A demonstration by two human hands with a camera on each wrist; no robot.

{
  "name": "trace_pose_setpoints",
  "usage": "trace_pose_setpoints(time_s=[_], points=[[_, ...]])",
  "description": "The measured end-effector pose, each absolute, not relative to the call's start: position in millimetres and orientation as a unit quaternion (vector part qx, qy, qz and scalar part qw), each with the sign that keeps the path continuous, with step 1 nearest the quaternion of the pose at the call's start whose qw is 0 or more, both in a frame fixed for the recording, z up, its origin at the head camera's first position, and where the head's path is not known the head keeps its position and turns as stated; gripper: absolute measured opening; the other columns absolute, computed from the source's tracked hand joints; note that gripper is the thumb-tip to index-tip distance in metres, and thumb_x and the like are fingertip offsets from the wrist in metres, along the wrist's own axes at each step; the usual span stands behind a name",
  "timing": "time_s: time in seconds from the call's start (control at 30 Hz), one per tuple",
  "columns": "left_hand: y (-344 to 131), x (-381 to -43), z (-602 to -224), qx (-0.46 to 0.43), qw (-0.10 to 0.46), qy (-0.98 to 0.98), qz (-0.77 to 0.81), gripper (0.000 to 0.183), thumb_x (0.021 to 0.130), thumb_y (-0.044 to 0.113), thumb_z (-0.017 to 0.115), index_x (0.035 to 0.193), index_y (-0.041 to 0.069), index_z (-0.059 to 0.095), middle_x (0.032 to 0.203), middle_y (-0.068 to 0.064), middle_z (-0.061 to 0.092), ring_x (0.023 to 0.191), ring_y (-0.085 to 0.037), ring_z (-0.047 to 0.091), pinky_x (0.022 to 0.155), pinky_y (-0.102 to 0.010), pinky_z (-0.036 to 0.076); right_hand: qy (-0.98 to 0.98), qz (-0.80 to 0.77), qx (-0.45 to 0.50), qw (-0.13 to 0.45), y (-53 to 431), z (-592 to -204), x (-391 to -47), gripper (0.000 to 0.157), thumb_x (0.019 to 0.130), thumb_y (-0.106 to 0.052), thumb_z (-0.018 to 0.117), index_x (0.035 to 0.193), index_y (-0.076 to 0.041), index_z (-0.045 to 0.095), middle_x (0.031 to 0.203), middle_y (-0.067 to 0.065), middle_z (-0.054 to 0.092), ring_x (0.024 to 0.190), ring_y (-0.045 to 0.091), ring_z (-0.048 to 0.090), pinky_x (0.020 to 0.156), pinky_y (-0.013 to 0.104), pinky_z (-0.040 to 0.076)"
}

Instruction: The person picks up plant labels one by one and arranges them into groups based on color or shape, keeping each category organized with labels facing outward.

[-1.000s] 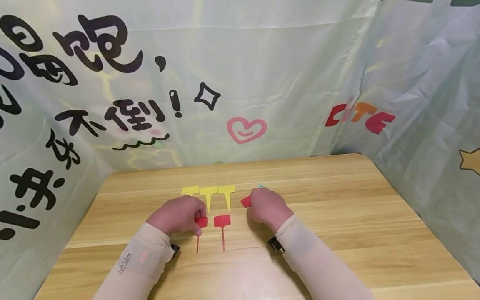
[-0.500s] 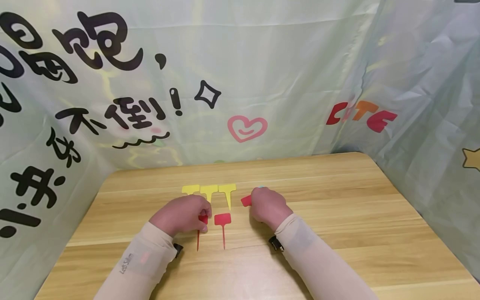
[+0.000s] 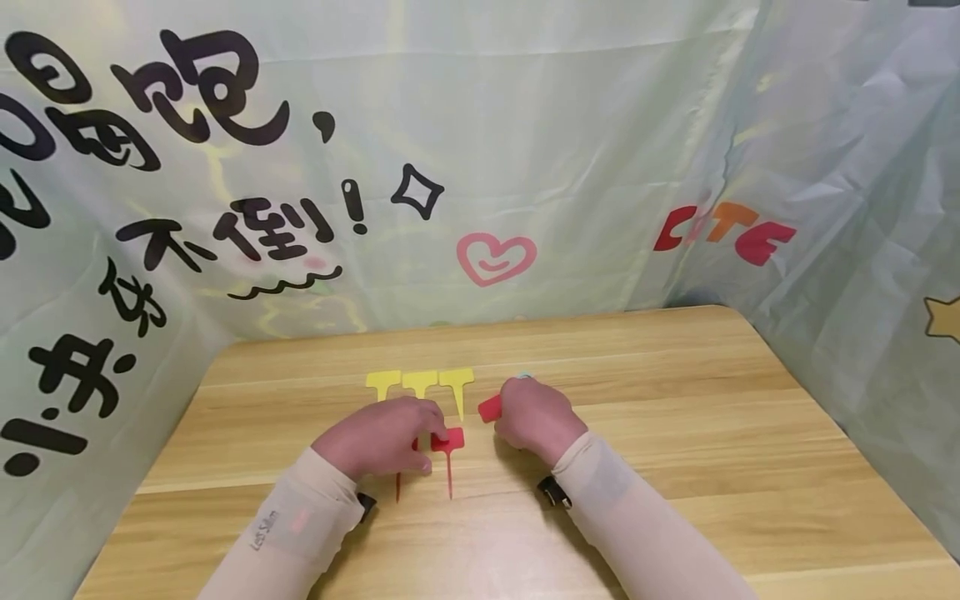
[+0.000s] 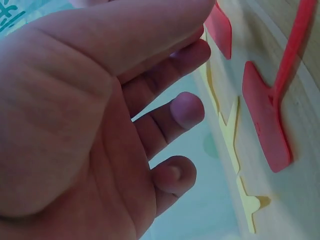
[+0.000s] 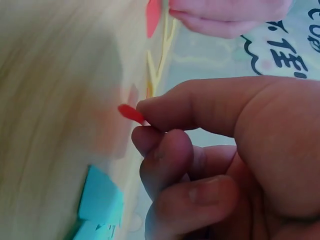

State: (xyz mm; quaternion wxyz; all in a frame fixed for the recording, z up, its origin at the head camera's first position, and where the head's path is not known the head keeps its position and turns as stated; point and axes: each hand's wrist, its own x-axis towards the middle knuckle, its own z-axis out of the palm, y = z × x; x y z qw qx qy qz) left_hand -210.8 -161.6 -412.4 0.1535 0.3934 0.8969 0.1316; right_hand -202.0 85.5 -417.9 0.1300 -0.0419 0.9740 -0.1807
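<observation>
My right hand pinches a red T-shaped plant label between thumb and forefinger, and its head shows left of the hand in the head view. My left hand is held low over two red T-shaped labels lying on the table, its fingers loosely bent and holding nothing. One fingertip overlaps the left corner of the right-hand red label; whether it touches cannot be told. The other red label is mostly hidden under the hand in the head view, with its stem showing.
Yellow T-shaped labels lie in a row behind the left hand, partly covered by it. Teal labels lie by the right hand, largely hidden in the head view. A printed cloth hangs behind the wooden table.
My left hand has moved off the left red label and shifted right to the other red one. The right hand stays nearly in place, still pinching its red label.
</observation>
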Motion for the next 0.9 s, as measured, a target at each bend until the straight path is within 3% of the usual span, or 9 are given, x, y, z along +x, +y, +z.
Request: trace_pose_setpoints(time_s=[0.27, 0.43, 0.9], points=[[-159.7, -210.1, -413.6, 0.398, 0.160, 0.894, 0.128, 0.027, 0.089, 0.009, 0.090, 0.114, 0.016, 0.085, 0.118, 0.010, 0.073, 0.100, -0.015, 0.066, 0.096, -0.037, 0.058, 0.971, -0.186, -0.061, 0.140, 78.3, -416.7, -181.2, 0.014, 0.088, -0.002, 0.068, 0.080, -0.014, 0.069, 0.075, -0.003, 0.065, 0.053, 0.016, 0.044, 0.049, 0.030, 0.035], [-159.4, -209.8, -413.9, 0.393, 0.168, 0.895, 0.129, 0.025, 0.090, 0.010, 0.088, 0.114, 0.016, 0.085, 0.117, 0.010, 0.072, 0.099, -0.014, 0.066, 0.097, -0.037, 0.058, 0.966, -0.198, -0.071, 0.152, 73.6, -421.6, -170.3, 0.019, 0.087, 0.000, 0.068, 0.074, -0.011, 0.061, 0.063, 0.001, 0.054, 0.051, 0.018, 0.046, 0.048, 0.030, 0.036], [-160.3, -209.6, -413.9, 0.396, 0.161, 0.894, 0.135, 0.025, 0.089, 0.007, 0.086, 0.113, 0.014, 0.085, 0.117, 0.008, 0.073, 0.101, -0.015, 0.067, 0.096, -0.038, 0.058, 0.955, -0.234, -0.073, 0.168, 68.1, -424.9, -166.1, 0.029, 0.088, 0.003, 0.065, 0.065, -0.012, 0.057, 0.057, -0.002, 0.042, 0.047, 0.015, 0.041, 0.047, 0.028, 0.034]])
